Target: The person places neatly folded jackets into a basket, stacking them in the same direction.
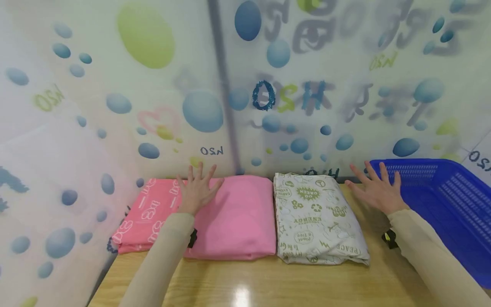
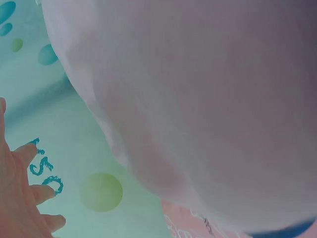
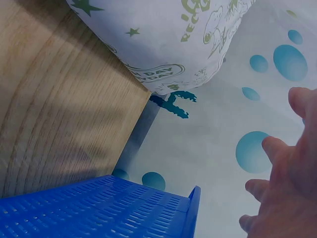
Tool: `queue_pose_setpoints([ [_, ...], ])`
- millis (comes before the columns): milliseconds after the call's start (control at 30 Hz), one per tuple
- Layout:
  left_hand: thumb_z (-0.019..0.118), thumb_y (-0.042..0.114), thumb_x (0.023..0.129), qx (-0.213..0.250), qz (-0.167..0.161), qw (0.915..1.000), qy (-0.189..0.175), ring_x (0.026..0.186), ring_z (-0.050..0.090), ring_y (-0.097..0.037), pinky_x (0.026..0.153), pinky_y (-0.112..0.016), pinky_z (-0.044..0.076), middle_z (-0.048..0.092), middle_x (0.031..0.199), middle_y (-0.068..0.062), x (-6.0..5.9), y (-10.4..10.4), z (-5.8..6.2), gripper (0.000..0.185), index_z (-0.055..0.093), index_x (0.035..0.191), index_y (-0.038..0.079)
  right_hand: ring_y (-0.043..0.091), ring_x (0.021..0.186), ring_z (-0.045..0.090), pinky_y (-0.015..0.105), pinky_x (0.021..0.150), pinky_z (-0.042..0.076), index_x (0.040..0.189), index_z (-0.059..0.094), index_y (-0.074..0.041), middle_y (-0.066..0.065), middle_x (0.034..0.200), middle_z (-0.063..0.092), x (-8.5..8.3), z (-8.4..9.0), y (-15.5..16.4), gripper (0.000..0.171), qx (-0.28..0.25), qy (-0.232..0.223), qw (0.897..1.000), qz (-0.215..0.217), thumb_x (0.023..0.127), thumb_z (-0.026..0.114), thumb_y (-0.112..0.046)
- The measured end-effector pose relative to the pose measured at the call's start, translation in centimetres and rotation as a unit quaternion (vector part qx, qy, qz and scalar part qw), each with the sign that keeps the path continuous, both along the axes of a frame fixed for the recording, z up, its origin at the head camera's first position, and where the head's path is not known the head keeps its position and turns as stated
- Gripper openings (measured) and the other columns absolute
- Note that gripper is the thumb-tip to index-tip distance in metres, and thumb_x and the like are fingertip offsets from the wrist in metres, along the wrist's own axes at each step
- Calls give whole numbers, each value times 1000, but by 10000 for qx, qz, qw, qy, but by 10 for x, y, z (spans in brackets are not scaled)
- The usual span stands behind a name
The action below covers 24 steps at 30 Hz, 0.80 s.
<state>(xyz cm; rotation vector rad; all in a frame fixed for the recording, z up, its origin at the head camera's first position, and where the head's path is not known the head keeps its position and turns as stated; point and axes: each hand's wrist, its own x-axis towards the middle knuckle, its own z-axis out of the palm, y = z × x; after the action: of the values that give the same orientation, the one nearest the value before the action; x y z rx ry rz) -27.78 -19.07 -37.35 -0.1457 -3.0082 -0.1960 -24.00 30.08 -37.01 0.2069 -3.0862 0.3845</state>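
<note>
Three folded cloth bundles lie side by side: a coral-pink one with white print [image 1: 143,215], a plain pink one [image 1: 241,217] and a white one with olive-green print [image 1: 316,221]. My left hand [image 1: 197,192], fingers spread, is over the place where the two pink bundles meet. With its fingers spread too, my right hand [image 1: 377,189] is between the white bundle and a blue plastic basket [image 1: 426,196]. Neither hand holds anything. In the left wrist view the plain pink bundle [image 2: 188,99] looks pale and fills most of the frame.
A wooden table [image 1: 230,283] bears the bundles and the basket. Behind it hangs a pale curtain [image 1: 245,140] printed with blue and green dots and lettering, which also runs along the left side. The basket has slotted walls and stands at the right.
</note>
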Motion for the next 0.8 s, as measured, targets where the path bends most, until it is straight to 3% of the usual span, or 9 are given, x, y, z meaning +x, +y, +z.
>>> queue_pose_setpoints([
  [467,27,62,98,-121,48,9998,-125,143,-6,-41,102,-71,-7,5,160,-15,0,-3,6,67,21,155,27,56,134,-15,76,94,-13,156,6,-20,27,156,-3,-1,-3,0,81,-3,40,10000,65,96,34,-65],
  [800,23,64,97,-287,1,9993,-223,143,0,-43,101,-72,-8,5,160,-15,3,0,-1,68,18,155,29,57,132,-19,77,93,-13,156,4,-22,28,155,-9,1,-8,-4,80,62,-88,9999,30,95,30,-67],
])
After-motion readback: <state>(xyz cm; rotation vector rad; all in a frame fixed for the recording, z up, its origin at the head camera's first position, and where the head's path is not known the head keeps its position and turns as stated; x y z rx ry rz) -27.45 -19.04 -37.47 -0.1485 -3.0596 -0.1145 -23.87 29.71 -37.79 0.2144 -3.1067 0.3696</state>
